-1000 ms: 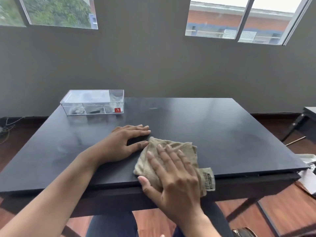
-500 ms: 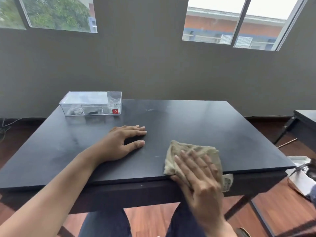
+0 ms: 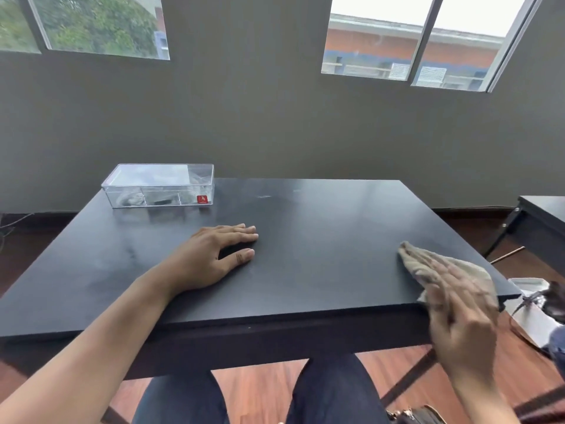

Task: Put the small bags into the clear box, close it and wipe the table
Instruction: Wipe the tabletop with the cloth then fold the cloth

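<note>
The clear box [image 3: 159, 186] stands closed at the far left corner of the black table [image 3: 321, 234], with small bags dimly visible inside. My left hand [image 3: 214, 255] lies flat and empty on the table near the middle, fingers together and thumb out. My right hand [image 3: 458, 301], blurred by motion, presses flat on a beige cloth [image 3: 419, 261] at the table's near right corner. Part of the cloth hangs over the front edge beneath my hand.
A second dark table [image 3: 541, 215] stands to the right. White papers and a dark object [image 3: 532, 304] lie on the wooden floor by the right corner. My knees [image 3: 253, 393] are under the front edge. A grey wall runs behind the table.
My right hand has slid the cloth from the front middle of the table to the near right corner. My left hand and the box have stayed put.
</note>
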